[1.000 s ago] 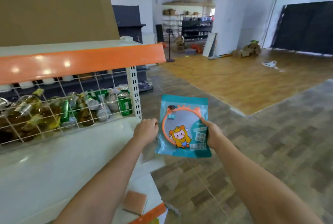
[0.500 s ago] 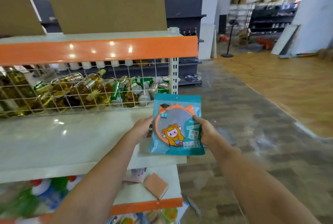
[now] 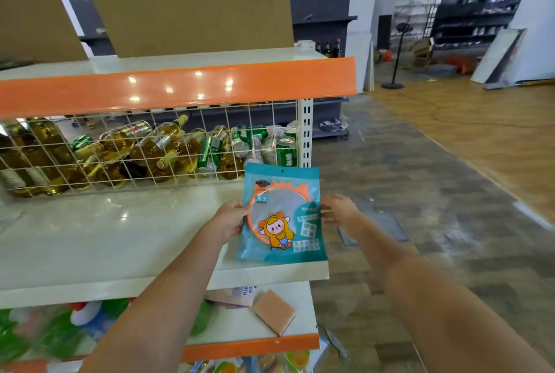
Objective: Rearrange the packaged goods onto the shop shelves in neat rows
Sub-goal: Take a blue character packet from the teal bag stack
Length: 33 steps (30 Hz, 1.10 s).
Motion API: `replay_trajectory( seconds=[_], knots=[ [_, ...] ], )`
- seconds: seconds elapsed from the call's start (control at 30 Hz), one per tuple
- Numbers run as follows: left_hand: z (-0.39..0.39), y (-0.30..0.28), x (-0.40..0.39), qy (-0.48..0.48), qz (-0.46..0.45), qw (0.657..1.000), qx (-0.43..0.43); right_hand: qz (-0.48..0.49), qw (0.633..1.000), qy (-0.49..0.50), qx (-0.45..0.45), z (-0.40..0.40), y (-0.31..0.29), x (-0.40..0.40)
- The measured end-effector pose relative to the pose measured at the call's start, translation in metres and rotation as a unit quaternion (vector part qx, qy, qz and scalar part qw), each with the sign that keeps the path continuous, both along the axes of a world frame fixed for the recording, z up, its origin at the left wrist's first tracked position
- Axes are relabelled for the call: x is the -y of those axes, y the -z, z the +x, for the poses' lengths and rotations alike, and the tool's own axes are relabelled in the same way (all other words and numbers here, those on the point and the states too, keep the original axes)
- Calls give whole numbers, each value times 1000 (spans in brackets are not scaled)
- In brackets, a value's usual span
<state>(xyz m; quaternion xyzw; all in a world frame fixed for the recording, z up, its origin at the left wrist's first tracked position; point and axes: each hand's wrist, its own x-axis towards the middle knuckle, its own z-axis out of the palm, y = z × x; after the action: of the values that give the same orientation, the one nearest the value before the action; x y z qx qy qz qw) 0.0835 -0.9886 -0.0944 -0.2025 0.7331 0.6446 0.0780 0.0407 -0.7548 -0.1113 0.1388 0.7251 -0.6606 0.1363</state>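
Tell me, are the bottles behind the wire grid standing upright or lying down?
Lying down. The bottles rest on their sides in a heap with green cans.

packet (image 3: 280, 216) on shelf (image 3: 90, 240) right end | bottles (image 3: 144, 147) behind
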Motion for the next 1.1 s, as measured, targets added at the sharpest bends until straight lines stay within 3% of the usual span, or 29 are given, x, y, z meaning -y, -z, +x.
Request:
replay_trajectory(
  seconds=[0.17, 0.23, 0.33, 0.5, 0.83, 1.1],
  knots=[
    [-9, 18, 8, -30, -18, 999, 8, 78, 997, -11, -17, 0, 7, -5],
    [-10, 25, 8, -27, -110, 994, 5, 92, 995, -16, -17, 3, 9, -6],
    [-10, 29, 9, 13, -296, 955, 8, 114, 993, -24, -12, 6, 10, -6],
    [-10, 28, 9, 75, -422, 903, 12, 148, 988, -32, -15, 8, 20, -8],
    [-6, 42, 12, 108, -551, 828, -16, 215, 975, -56, 3, 17, 29, -6],
    [-5, 43, 12, 93, -575, 812, -32, 249, 966, -70, 5, 20, 42, -4]
  ],
)
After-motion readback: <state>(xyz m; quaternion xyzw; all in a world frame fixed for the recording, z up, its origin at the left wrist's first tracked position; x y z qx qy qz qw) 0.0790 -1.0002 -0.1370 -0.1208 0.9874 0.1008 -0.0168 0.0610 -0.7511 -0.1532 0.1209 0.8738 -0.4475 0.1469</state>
